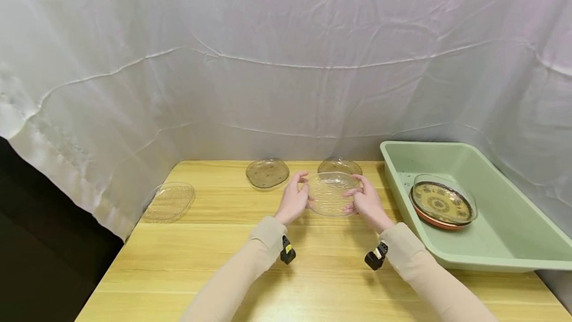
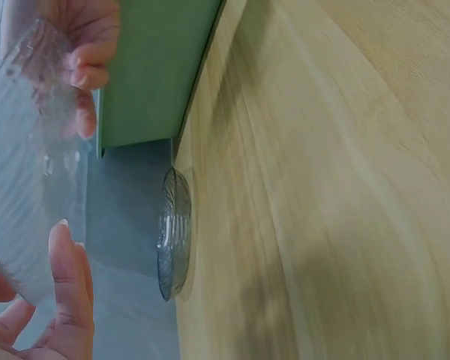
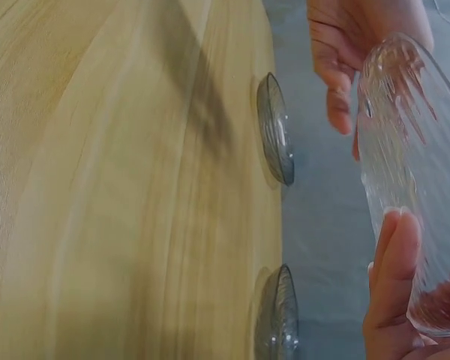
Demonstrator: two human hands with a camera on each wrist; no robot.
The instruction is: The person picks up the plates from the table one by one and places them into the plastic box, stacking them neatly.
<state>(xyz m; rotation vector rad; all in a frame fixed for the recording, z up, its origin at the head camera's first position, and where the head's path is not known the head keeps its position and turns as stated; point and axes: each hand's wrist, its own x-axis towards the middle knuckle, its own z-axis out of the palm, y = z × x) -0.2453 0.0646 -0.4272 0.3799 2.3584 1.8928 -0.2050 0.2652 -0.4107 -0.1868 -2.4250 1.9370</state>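
Note:
A clear glass plate with a wavy, ribbed surface (image 1: 332, 194) is held above the wooden table between both hands. My left hand (image 1: 293, 198) grips its left edge; the left wrist view shows those fingers (image 2: 72, 281) bent around the rim. On the opposite edge, my right hand (image 1: 370, 205) pinches the plate, its fingers partly visible through the glass. Just behind the held plate lies another glass plate (image 1: 339, 164), partly covered by it in the head view. A similar glass plate (image 1: 267, 173) rests farther left along the back edge.
At the table's left edge lies one more clear plate (image 1: 170, 201). A green plastic bin (image 1: 520, 257) stands on the right, holding a stack with a patterned plate (image 1: 441, 204) under clear glass. A grey-white curtain (image 1: 286, 98) hangs behind the table.

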